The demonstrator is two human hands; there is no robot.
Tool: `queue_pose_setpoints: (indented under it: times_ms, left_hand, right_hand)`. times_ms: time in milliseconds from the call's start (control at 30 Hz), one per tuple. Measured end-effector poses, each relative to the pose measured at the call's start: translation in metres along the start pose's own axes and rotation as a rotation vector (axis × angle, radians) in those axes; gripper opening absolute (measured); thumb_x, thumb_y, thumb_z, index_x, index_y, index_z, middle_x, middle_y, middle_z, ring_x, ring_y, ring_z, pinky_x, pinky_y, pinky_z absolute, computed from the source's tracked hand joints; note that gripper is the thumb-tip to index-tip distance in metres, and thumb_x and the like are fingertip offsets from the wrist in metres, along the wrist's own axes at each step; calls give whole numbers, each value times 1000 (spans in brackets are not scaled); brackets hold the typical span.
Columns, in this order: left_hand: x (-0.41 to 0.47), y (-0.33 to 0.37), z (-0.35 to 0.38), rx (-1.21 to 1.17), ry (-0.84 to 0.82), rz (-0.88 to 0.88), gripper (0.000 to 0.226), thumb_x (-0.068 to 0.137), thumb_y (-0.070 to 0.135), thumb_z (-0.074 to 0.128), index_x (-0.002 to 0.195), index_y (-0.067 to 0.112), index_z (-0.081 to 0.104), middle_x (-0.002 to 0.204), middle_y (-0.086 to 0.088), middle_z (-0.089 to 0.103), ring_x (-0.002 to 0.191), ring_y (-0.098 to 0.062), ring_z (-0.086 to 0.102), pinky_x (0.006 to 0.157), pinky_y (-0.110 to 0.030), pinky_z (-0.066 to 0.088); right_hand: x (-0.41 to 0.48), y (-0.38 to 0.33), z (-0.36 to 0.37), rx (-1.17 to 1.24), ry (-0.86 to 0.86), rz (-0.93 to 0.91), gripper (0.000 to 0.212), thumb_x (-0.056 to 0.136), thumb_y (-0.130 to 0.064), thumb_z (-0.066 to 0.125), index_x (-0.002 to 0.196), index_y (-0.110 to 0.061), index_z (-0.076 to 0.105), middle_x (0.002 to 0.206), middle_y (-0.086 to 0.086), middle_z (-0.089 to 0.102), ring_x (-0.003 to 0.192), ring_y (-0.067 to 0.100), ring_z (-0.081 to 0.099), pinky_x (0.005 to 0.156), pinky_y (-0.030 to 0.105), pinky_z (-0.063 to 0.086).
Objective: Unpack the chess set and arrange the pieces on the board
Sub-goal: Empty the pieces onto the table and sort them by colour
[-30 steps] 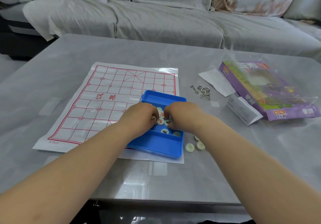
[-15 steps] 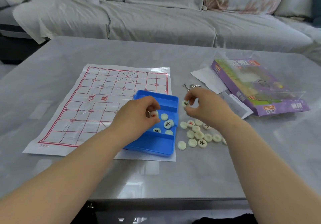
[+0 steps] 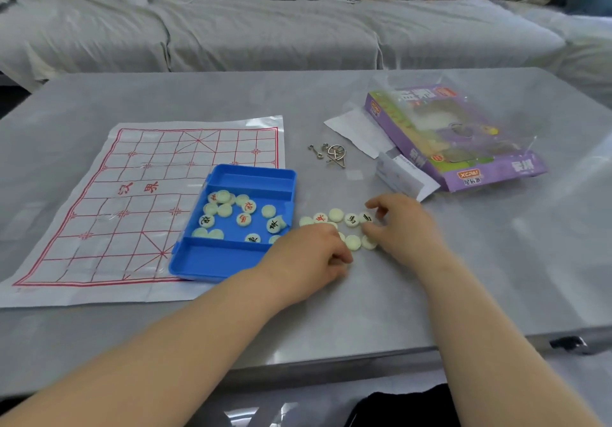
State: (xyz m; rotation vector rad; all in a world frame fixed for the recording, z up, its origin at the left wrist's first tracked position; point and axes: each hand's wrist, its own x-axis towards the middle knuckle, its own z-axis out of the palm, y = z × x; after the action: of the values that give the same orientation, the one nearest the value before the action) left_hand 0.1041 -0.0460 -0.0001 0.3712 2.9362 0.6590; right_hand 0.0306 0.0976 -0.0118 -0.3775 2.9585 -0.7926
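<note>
A paper chess board (image 3: 139, 201) with red lines lies on the left of the table. On its right edge sits a blue tray (image 3: 231, 261) holding several pale round chess pieces (image 3: 243, 219) with red or black characters. More loose pieces (image 3: 336, 215) lie on the table just right of the tray. My left hand (image 3: 308, 254) rests curled on the table over the near pieces, its fingertips hidden. My right hand (image 3: 402, 224) has loosely bent fingers touching the right end of the loose group, beside a black-marked piece (image 3: 366, 218).
A purple game box (image 3: 463, 148) in clear wrap lies at the right, with white paper sheets (image 3: 361, 131) beside it. Small metal ring puzzles (image 3: 332, 153) lie between box and board. A grey sofa (image 3: 265, 29) stands behind the table. The near table edge (image 3: 331, 363) runs under my forearms.
Both hands left the tray and moved right and down onto the loose pieces on the table. The tray's pieces are uncovered. The camera shifted so everything sits lower in view.
</note>
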Motion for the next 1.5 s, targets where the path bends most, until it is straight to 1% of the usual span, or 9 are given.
queue_pose_setpoints:
  times_ms: [133,267,367,633,800,1000,1133,1367,1500]
  left_hand:
    - [-4,-3,-1,-29,83,15,31,84,30,57,114,23,59,114,6,52,92,-7,46,80,-23,37]
    - [-20,-17,-14,-152,302,-34,20,82,28,60,98,17,66,82,18,51,70,7,43,62,-11,33]
    - [-33,-41,-30,-158,412,-166,12,83,20,60,92,16,66,76,17,49,70,2,47,63,-9,36]
    - [-35,-78,-46,-51,176,-397,24,78,30,66,100,19,65,81,10,52,72,-6,47,68,-20,35]
    - [-16,-80,-55,53,-10,-378,30,73,33,71,99,19,66,79,11,50,79,-10,49,71,-22,38]
    - [-9,-84,-58,86,-133,-378,12,75,35,68,72,26,61,67,14,52,69,-9,47,61,-24,38]
    - [-8,-88,-57,40,-152,-381,13,76,36,67,75,24,61,67,13,51,66,-6,45,58,-22,36]
    - [-10,-88,-57,13,-138,-393,24,72,47,67,73,24,62,82,3,63,79,-15,54,71,-30,43]
    - [-6,-87,-58,77,-172,-417,27,72,47,66,63,25,54,68,10,50,67,-11,46,61,-26,36]
  right_hand:
    - [-6,-2,-6,61,92,-27,30,81,-21,61,111,-20,58,91,-8,46,107,17,46,63,18,21]
    - [-13,-13,-10,107,193,-78,22,82,-16,58,103,-19,62,89,-9,48,92,13,45,63,17,21]
    - [-19,-33,-6,183,207,-208,18,82,-9,57,96,-16,65,97,-3,58,77,6,37,62,15,21]
    - [-9,-98,34,-43,-198,-401,28,91,-24,46,117,-23,56,123,-4,55,111,17,48,87,29,37]
    - [5,-104,32,-229,-237,-311,28,85,-29,55,110,-17,56,114,2,56,103,21,53,74,27,36]
    - [22,-125,34,-570,-328,-376,22,86,-13,51,108,-10,51,100,7,55,78,23,45,48,22,26]
    - [29,-125,32,-508,-432,-335,25,82,-14,56,106,-11,51,106,6,58,80,20,45,62,26,35]
    - [31,-126,34,-487,-477,-354,23,83,-19,55,105,-12,52,102,5,57,82,21,50,62,28,37]
    - [29,-124,32,-410,-468,-351,37,81,-25,59,115,-16,47,110,3,57,97,23,54,69,28,36]
